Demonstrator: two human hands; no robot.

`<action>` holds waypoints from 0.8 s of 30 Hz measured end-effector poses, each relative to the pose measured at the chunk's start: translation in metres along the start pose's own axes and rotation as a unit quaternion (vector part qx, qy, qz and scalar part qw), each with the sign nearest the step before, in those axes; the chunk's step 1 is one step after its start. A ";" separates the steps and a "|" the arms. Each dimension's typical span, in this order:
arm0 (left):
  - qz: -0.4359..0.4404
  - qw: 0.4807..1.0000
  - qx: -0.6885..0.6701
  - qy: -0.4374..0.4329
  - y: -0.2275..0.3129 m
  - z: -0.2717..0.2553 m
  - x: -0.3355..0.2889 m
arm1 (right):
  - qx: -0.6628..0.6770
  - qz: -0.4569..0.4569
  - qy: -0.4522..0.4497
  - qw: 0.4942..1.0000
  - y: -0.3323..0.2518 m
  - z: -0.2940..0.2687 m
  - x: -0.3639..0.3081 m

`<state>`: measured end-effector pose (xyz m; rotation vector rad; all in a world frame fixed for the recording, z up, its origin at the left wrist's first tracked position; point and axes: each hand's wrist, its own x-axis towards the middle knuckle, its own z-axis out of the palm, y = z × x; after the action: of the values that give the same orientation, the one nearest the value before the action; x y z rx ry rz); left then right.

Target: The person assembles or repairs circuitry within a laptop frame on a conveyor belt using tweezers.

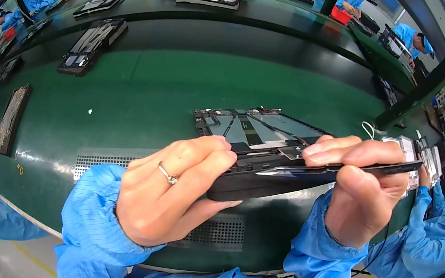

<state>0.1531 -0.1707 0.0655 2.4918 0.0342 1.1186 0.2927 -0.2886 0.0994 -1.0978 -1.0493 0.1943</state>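
Black casing (pixel 264 185) is held tilted above the bench (pixel 167 80), near its front edge. The left hand (pixel 166 194) has its fingers clamped on the left end of the casing; the right hand (pixel 370 190) has its fingers clamped on the right end. Cabled frame (pixel 253 132) is directly beyond; attachment cannot be determined. Perforated sheet (pixel 221 234) lies along the front edge.

Black casing (pixel 264 186) partly hidden by left hand (pixel 170 189), white speck (pixel 90 111) too small to tell
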 end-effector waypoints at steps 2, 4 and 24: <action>0.005 1.000 0.003 0.001 0.000 -0.001 0.000 | -0.012 0.025 -0.021 0.999 -0.002 0.000 0.001; 0.005 1.000 -0.010 -0.003 -0.001 0.001 -0.002 | -0.023 0.025 -0.023 0.999 -0.002 0.002 0.001; -0.021 1.000 -0.015 -0.001 0.000 -0.007 -0.012 | -0.052 0.027 -0.034 0.998 -0.008 0.014 -0.004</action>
<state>0.1395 -0.1701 0.0608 2.4542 0.0676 1.0915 0.2773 -0.2859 0.1042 -1.2203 -1.1020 0.2241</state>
